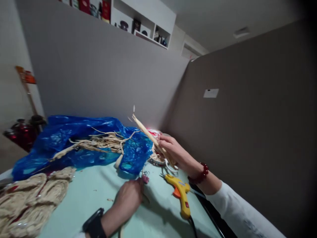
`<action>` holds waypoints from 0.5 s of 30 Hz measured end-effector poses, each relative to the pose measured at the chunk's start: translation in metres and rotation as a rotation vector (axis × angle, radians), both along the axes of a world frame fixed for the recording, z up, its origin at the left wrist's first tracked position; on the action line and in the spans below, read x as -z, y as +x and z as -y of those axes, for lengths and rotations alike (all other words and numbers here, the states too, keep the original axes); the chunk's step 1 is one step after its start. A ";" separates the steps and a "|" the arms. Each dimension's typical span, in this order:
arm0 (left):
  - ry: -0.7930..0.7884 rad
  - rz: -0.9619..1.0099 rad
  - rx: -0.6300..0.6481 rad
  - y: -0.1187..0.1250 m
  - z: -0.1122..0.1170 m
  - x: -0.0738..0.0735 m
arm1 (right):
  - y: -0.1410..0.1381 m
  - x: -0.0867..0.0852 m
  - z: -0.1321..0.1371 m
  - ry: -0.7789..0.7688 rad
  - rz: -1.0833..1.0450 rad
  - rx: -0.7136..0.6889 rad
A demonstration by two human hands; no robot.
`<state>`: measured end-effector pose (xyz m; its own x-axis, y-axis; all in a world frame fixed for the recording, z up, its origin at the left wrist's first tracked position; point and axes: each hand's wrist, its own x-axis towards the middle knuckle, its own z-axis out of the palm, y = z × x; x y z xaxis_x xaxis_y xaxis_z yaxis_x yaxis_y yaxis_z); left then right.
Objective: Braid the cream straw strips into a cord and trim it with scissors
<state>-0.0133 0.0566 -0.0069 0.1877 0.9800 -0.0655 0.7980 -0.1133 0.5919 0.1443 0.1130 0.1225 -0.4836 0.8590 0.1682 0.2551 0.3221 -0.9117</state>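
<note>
My right hand is raised over the table and closed around a long pale strip of dried plant fibre, which slants up to the left. Low over the pale green table, my left hand has its fingers curled. What they hold, if anything, is hidden. Just beyond those fingers is a small pink thing, too blurred to name. A yellow glue gun with an orange trigger lies below my right hand. Behind that hand, a round container is partly covered.
A blue plastic bag with a heap of dried fibre strips spreads along the back. Several woven fibre pieces lie at the left. The glue gun's black cord runs off the front. Grey walls stand behind and right.
</note>
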 end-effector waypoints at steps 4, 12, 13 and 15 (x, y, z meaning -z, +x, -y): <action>0.010 0.012 -0.029 -0.001 0.000 -0.003 | 0.041 0.028 0.038 -0.049 -0.102 0.184; 0.046 0.282 -0.067 -0.002 -0.003 0.017 | 0.024 0.112 0.067 -0.162 -0.064 0.206; 0.037 0.312 -0.079 -0.003 -0.003 0.019 | 0.024 0.115 0.065 -0.160 -0.070 0.215; 0.007 0.376 -0.116 -0.004 -0.002 0.021 | 0.027 0.117 0.060 -0.157 -0.081 0.230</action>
